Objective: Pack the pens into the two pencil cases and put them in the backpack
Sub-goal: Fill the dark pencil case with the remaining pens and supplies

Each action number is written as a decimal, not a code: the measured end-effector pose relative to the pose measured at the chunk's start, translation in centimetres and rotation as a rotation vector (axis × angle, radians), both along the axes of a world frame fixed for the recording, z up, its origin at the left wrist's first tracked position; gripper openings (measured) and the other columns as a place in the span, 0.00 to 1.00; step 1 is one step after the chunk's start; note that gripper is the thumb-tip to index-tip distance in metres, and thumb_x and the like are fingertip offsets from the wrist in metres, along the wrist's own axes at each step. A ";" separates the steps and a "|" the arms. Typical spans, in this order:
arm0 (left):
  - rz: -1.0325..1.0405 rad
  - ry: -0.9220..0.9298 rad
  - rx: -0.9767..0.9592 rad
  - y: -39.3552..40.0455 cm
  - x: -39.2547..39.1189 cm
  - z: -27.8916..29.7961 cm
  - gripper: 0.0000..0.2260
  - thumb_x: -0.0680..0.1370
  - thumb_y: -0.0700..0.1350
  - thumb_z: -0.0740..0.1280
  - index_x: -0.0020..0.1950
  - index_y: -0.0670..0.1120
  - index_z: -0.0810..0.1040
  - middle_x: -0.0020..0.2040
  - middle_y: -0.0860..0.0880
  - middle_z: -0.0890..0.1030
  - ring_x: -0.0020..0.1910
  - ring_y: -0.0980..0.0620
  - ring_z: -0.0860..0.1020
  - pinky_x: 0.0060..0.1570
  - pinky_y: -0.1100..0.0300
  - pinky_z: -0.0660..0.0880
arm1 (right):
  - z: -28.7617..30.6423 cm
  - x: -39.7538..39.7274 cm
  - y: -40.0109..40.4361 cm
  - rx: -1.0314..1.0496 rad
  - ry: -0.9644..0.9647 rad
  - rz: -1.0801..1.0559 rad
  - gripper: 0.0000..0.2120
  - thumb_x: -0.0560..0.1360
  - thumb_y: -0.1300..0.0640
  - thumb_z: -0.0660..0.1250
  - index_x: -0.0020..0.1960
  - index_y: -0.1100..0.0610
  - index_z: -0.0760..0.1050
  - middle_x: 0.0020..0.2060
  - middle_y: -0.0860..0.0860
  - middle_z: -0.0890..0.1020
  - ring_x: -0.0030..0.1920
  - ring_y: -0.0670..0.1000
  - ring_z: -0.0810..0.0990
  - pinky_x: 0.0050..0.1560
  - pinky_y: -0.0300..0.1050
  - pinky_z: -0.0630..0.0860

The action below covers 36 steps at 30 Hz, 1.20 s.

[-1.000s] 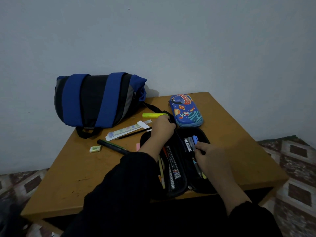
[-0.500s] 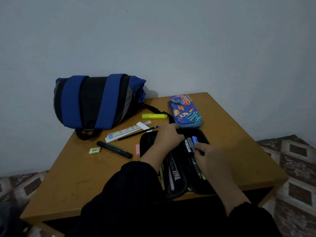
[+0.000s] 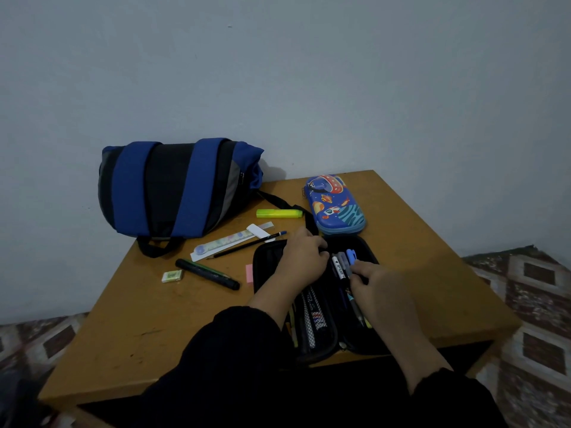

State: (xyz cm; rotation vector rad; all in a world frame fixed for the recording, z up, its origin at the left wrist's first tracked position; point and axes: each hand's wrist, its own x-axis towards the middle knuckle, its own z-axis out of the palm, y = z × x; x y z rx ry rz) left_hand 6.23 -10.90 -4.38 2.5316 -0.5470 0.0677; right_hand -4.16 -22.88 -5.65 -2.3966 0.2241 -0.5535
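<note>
- Both hands worked inside the open black pencil case (image 3: 268, 257) at the table's (image 3: 148, 319) near edge. The left hand (image 3: 304, 262), which a second earlier reached toward the case's far end near the yellow highlighter (image 3: 279, 213), had drawn back over the case's middle, fingers curled on its divider; what it gripped could not be told.
- The right hand (image 3: 381, 291) pinched the pens (image 3: 341, 267) in the case's right half, apparently seating them, so packing was judged part done.
- Those pens lay lengthwise, caps toward the far edge.
- A black marker (image 3: 207, 273), pencil (image 3: 250, 244) and highlighter lay loose left of the case.
- The colourful pencil case (image 3: 335, 205) sat zipped near the far edge, beside the blue backpack (image 3: 173, 188) at the far left corner.
</note>
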 end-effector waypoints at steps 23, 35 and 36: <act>0.003 -0.054 -0.045 0.0 0.0 -0.8 0.10 0.80 0.43 0.63 0.55 0.44 0.82 0.54 0.47 0.69 0.59 0.48 0.68 0.61 0.51 0.69 | -0.3 0.2 0.0 -0.053 -0.005 -0.006 0.12 0.77 0.60 0.64 0.58 0.60 0.80 0.47 0.55 0.84 0.36 0.51 0.79 0.38 0.50 0.79; 0.006 -0.072 -0.059 0.0 -0.2 -0.8 0.10 0.80 0.42 0.63 0.59 0.44 0.79 0.56 0.45 0.71 0.61 0.47 0.67 0.61 0.52 0.69 | -0.4 0.2 0.0 -0.062 -0.001 -0.003 0.12 0.77 0.60 0.64 0.58 0.60 0.80 0.51 0.56 0.83 0.40 0.52 0.80 0.42 0.48 0.79; 0.008 -0.070 -0.051 0.0 -0.3 -0.7 0.11 0.80 0.43 0.63 0.60 0.44 0.79 0.57 0.45 0.71 0.61 0.47 0.67 0.61 0.52 0.69 | -0.4 0.2 0.0 -0.060 -0.002 -0.006 0.12 0.77 0.60 0.64 0.58 0.60 0.80 0.51 0.55 0.83 0.42 0.52 0.81 0.43 0.48 0.79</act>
